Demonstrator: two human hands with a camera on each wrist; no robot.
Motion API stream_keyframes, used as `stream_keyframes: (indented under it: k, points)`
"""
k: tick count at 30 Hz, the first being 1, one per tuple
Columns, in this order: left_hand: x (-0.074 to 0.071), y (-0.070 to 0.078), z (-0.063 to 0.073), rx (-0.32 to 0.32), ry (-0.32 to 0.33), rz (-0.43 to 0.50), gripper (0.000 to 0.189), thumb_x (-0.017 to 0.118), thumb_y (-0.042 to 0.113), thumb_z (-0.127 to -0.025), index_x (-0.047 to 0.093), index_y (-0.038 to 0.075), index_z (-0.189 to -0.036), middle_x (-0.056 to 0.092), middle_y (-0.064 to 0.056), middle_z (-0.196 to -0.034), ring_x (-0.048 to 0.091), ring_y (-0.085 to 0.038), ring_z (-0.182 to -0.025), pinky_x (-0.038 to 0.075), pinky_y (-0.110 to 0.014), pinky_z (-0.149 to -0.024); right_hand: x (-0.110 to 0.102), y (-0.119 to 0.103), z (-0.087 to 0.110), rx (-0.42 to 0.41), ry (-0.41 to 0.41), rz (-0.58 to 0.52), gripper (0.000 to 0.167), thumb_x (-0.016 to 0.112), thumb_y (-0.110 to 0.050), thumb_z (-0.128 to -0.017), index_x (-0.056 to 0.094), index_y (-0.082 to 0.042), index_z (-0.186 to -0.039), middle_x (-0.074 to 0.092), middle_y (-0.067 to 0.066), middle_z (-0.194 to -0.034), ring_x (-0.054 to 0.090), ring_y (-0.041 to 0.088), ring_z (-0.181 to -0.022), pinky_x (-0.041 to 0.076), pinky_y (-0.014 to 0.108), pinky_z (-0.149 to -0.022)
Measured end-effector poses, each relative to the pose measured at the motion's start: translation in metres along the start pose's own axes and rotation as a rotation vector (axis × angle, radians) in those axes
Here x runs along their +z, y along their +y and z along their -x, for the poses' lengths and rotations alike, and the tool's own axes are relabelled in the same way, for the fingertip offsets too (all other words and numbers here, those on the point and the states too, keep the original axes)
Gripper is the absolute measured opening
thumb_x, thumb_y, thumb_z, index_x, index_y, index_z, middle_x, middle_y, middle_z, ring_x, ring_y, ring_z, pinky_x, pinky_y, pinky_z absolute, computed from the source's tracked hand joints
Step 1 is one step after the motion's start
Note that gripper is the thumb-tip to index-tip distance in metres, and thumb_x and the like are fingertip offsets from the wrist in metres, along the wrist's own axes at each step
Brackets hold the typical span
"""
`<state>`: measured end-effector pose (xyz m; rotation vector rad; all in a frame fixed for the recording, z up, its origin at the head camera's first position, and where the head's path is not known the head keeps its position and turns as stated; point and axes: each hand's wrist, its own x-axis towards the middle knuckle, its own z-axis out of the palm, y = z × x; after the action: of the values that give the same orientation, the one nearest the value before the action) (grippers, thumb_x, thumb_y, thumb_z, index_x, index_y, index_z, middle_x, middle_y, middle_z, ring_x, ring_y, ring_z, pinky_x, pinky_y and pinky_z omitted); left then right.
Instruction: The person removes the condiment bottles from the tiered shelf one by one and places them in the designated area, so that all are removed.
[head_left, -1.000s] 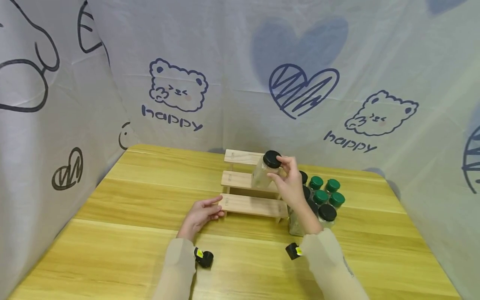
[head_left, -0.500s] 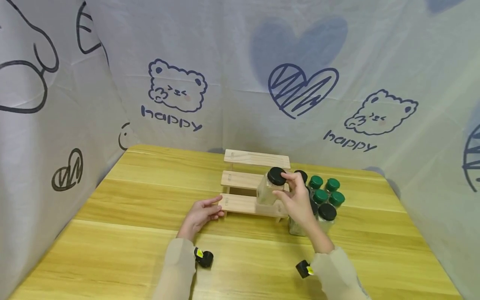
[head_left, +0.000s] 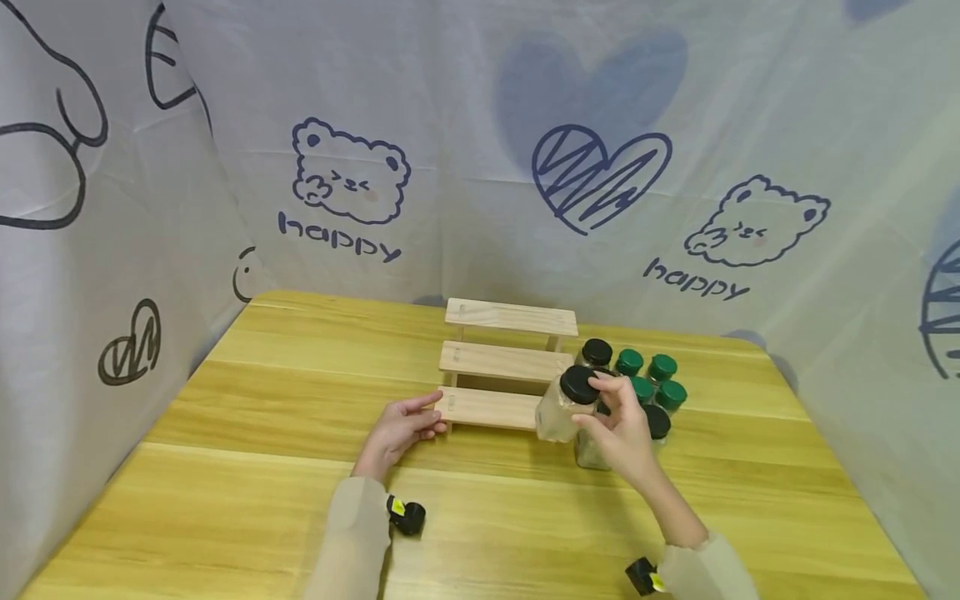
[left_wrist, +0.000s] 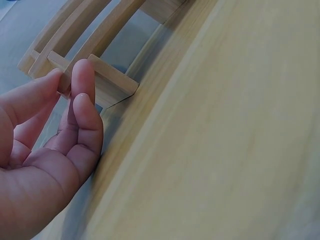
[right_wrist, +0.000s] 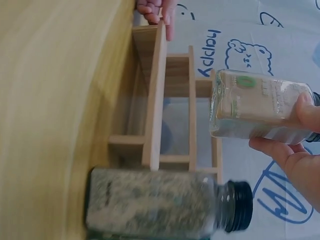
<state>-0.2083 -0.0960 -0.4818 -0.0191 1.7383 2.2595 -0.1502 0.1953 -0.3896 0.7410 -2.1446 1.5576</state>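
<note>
My right hand (head_left: 622, 425) grips a square glass jar (head_left: 558, 412) by its upper part, just under the black lid (head_left: 580, 384). In the right wrist view this jar (right_wrist: 260, 107) holds a pale powder and bears green print; it hangs in the air past the shelf's boards. A three-step wooden shelf rack (head_left: 491, 408) stands on the table with bare boards. At its left end, my left hand (head_left: 401, 429) pinches the lowest board between thumb and fingers. The left wrist view shows those fingers (left_wrist: 84, 80) on the board's end.
Right of the rack stands a group of glass jars with black lids (head_left: 597, 351) and green lids (head_left: 662, 367). One nearby jar (right_wrist: 150, 202) contains coarse, speckled seasoning. A printed cloth (head_left: 480, 167) hangs behind the wooden table (head_left: 262, 467).
The right hand has carried the jar from over the middle step toward the front right, past the lowest board's right end. The left hand has stayed at the rack.
</note>
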Motion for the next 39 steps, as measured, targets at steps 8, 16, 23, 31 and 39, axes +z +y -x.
stream_keyframes:
  k: [8, 16, 23, 31, 39]
  points:
    - [0.0, -0.001, -0.001, 0.004, -0.002, -0.003, 0.042, 0.053, -0.004, -0.087, 0.042, -0.006, -0.127, 0.063, -0.006, -0.079, 0.062, -0.012, -0.067, 0.048, -0.019, -0.06, -0.019, 0.004, 0.024, -0.002, 0.0, -0.001, 0.042, 0.055, 0.03, -0.067, 0.035, 0.017, -0.102, 0.036, 0.027, -0.118, 0.042, -0.002, -0.112, 0.046, 0.012, -0.066]
    - [-0.001, -0.002, -0.002, 0.006, -0.004, -0.006, 0.042, 0.052, -0.004, -0.087, 0.042, -0.006, -0.128, 0.063, -0.006, -0.078, 0.062, -0.011, -0.067, 0.048, -0.019, -0.06, -0.036, 0.006, 0.041, 0.018, -0.001, -0.041, 0.046, 0.052, 0.033, -0.065, 0.034, 0.018, -0.104, 0.039, 0.003, -0.121, 0.047, 0.0, -0.107, 0.047, 0.014, -0.061]
    - [0.0, -0.001, -0.003, 0.008, 0.0, -0.005, 0.043, 0.053, -0.004, -0.086, 0.042, -0.006, -0.128, 0.063, -0.006, -0.08, 0.062, -0.012, -0.068, 0.048, -0.02, -0.06, -0.049, 0.004, 0.05, -0.017, -0.015, -0.154, 0.047, 0.048, 0.037, -0.063, 0.033, 0.019, -0.103, 0.042, 0.003, -0.12, 0.049, 0.004, -0.107, 0.048, 0.016, -0.064]
    - [-0.001, -0.003, -0.005, -0.001, 0.024, 0.007, 0.042, 0.053, -0.005, -0.085, 0.044, -0.005, -0.127, 0.063, -0.007, -0.08, 0.062, -0.014, -0.068, 0.048, -0.021, -0.061, -0.066, 0.006, 0.063, -0.012, -0.016, -0.148, 0.046, 0.051, 0.034, -0.064, 0.036, 0.018, -0.104, 0.045, 0.004, -0.121, 0.048, 0.005, -0.11, 0.048, 0.016, -0.061]
    - [0.0, -0.002, -0.004, 0.003, 0.012, 0.0, 0.043, 0.053, -0.005, -0.085, 0.043, -0.006, -0.127, 0.063, -0.006, -0.08, 0.062, -0.013, -0.068, 0.048, -0.02, -0.061, -0.082, 0.012, 0.07, -0.018, 0.004, -0.154, 0.044, 0.057, 0.029, -0.066, 0.037, 0.019, -0.104, 0.049, 0.002, -0.116, 0.051, 0.006, -0.107, 0.048, 0.016, -0.061]
